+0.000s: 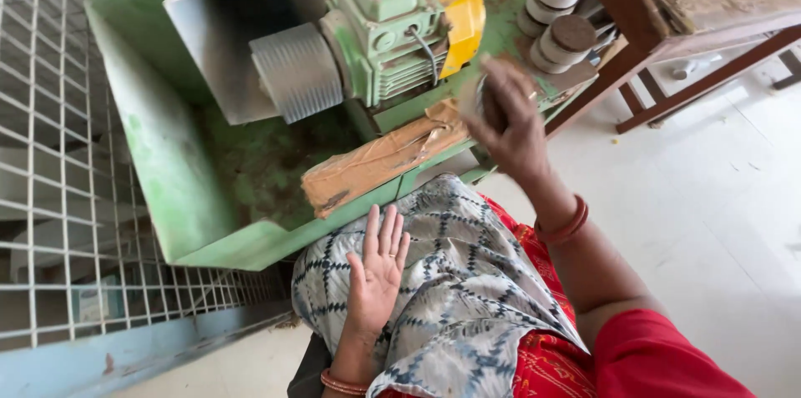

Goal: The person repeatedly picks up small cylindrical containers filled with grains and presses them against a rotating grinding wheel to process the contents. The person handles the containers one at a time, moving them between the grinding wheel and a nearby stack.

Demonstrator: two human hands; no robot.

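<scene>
- Right hand (pixel 507 118) is up over the near right corner of the green machine (pixel 209 189), fingers curled shut around a small grey roundish thing (pixel 482 98). It's mostly hidden by the fingers, so I can't tell its long axis or which way it points.
- Left hand (pixel 380 269) lies flat, fingers apart and holding nothing, on the patterned grey cloth (pixel 467 281) over the lap, fingertips pointing far, toward the machine.
- Motor (pixel 392 27), green with a yellow end cap (pixel 459 6), lies with its long axis running left to right. Its ribbed grey pulley (pixel 296 73) sticks out to the left into an open metal hood (pixel 225 22).
- Brown-taped block (pixel 380 160) sits along the machine's near edge, slanting up toward the right.
- Far right: stacks of white discs with brown tops (pixel 561 2), leaning over beside a wooden table (pixel 667 31).
- The machine's tray is dusted with brown powder.
- White wire grid (pixel 58 156) runs down the left side.
</scene>
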